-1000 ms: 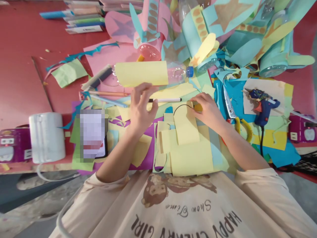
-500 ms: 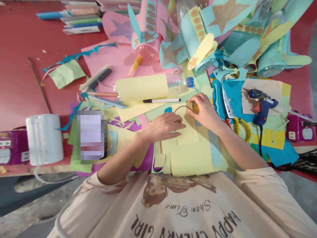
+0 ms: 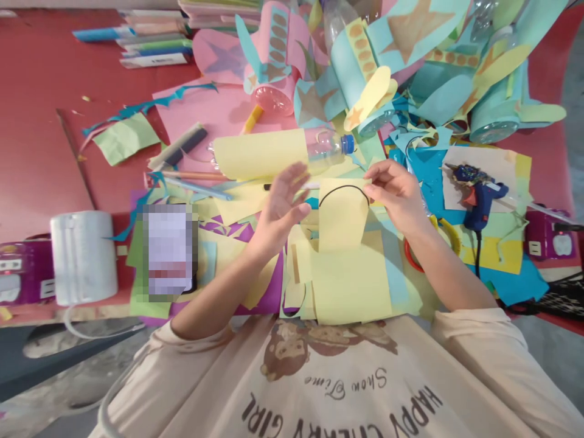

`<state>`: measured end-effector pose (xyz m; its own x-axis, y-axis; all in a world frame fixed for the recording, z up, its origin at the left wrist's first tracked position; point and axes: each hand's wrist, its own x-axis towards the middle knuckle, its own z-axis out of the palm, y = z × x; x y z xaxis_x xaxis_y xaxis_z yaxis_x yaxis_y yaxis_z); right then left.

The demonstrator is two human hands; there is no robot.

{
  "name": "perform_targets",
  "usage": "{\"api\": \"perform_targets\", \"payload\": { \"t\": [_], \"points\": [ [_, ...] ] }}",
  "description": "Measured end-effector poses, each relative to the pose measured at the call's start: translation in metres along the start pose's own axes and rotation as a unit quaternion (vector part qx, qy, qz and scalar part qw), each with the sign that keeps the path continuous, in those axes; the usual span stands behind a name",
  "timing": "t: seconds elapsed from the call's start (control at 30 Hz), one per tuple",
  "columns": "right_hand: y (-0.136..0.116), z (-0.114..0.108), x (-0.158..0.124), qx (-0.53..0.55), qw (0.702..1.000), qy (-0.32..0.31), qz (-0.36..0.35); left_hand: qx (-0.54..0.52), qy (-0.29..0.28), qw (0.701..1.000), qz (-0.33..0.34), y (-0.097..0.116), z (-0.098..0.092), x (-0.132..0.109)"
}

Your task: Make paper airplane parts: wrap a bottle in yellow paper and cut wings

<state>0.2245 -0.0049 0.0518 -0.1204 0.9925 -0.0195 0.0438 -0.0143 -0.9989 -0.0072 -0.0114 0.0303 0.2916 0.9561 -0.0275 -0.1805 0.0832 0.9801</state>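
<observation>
My right hand (image 3: 396, 193) pinches the top right corner of a yellow paper piece (image 3: 341, 214) that bears a black curved line, and lifts it off the yellow sheets (image 3: 351, 283) below. Just left of that piece hovers my left hand (image 3: 281, 207), fingers spread, holding nothing. A black-and-white marker (image 3: 314, 183) lies beyond the hands, partly hidden by the left fingers. Behind it lies a plastic bottle wrapped in yellow paper (image 3: 269, 153) with a blue cap.
Scissors with yellow and red handles (image 3: 438, 234) lie under my right wrist. A blue glue gun (image 3: 479, 191) rests at the right. Paper-covered bottle crafts (image 3: 365, 67) crowd the far side. A white roll (image 3: 84, 255) and a blurred phone (image 3: 170, 249) sit left. Paper scraps cover the red table (image 3: 36, 121).
My left hand went from the marker down onto the yellow paper, then rose off it with fingers spread. My right hand has lifted the paper's marked end upward.
</observation>
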Motion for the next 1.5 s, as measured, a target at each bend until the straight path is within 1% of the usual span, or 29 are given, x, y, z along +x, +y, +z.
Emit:
{"api": "perform_targets", "payload": {
  "t": [0.03,0.1,0.13,0.17,0.2,0.23,0.37,0.43,0.53,0.6,0.63,0.7,0.77,0.83,1.07,1.17,1.27,1.37,1.5],
  "points": [
    [-0.002,0.0,-0.001,0.009,1.0,0.008,-0.002,-0.056,-0.048,0.995,-0.062,0.003,0.002,-0.001],
    [-0.005,0.001,-0.002,0.017,1.0,0.021,-0.003,-0.132,-0.149,0.964,-0.179,0.007,0.008,-0.004],
    [-0.006,0.002,-0.002,0.017,1.0,0.025,-0.002,-0.152,-0.178,0.946,-0.225,0.008,0.012,-0.006],
    [-0.007,0.003,-0.003,0.017,0.999,0.029,-0.003,-0.161,-0.19,0.933,-0.261,0.009,0.016,-0.007],
    [-0.008,0.004,-0.003,0.015,0.999,0.031,-0.005,-0.166,-0.188,0.923,-0.291,0.009,0.02,-0.009],
    [-0.008,0.005,-0.003,0.011,0.999,0.032,-0.009,-0.171,-0.173,0.917,-0.317,0.008,0.024,-0.01],
    [-0.007,0.006,-0.004,-0.03,0.999,0.038,-0.02,-0.216,-0.093,0.884,-0.405,0.0,0.033,-0.011],
    [-0.004,0.005,-0.003,-0.045,0.998,0.036,-0.015,-0.225,-0.07,0.88,-0.413,-0.004,0.034,-0.011],
    [0.0,0.006,-0.001,-0.044,0.999,0.014,0.018,-0.218,-0.038,0.893,-0.393,-0.006,0.034,-0.013],
    [0.003,0.006,0.0,-0.032,0.999,0.005,0.039,-0.216,-0.029,0.891,-0.398,-0.006,0.034,-0.014],
    [0.003,0.007,0.001,-0.022,0.999,0.007,0.043,-0.219,-0.039,0.886,-0.406,-0.006,0.033,-0.015],
    [0.004,0.007,0.003,-0.005,0.999,0.019,0.041,-0.237,-0.086,0.875,-0.413,-0.006,0.033,-0.016],
    [0.005,0.007,0.004,0.001,0.999,0.034,0.031,-0.257,-0.144,0.866,-0.404,-0.006,0.033,-0.018],
    [0.005,0.006,0.004,-0.006,0.999,0.044,0.022,-0.268,-0.173,0.863,-0.391,-0.006,0.033,-0.019],
    [0.011,0.003,0.004,-0.025,0.998,0.065,-0.002,-0.262,-0.177,0.871,-0.376,-0.008,0.037,-0.022],
    [0.01,0.004,0.004,-0.021,0.997,0.07,-0.004,-0.26,-0.187,0.866,-0.384,-0.008,0.035,-0.021],
    [0.008,0.006,0.002,0.004,0.999,0.046,-0.005,-0.25,-0.176,0.865,-0.398,-0.007,0.032,-0.018],
    [0.005,0.009,-0.001,0.017,1.0,0.007,0.013,-0.265,-0.161,0.869,-0.386,-0.007,0.03,-0.016],
    [0.001,0.016,-0.005,0.001,1.0,0.0,0.025,-0.306,-0.192,0.862,-0.355,-0.01,0.032,-0.015]
  ]
}}
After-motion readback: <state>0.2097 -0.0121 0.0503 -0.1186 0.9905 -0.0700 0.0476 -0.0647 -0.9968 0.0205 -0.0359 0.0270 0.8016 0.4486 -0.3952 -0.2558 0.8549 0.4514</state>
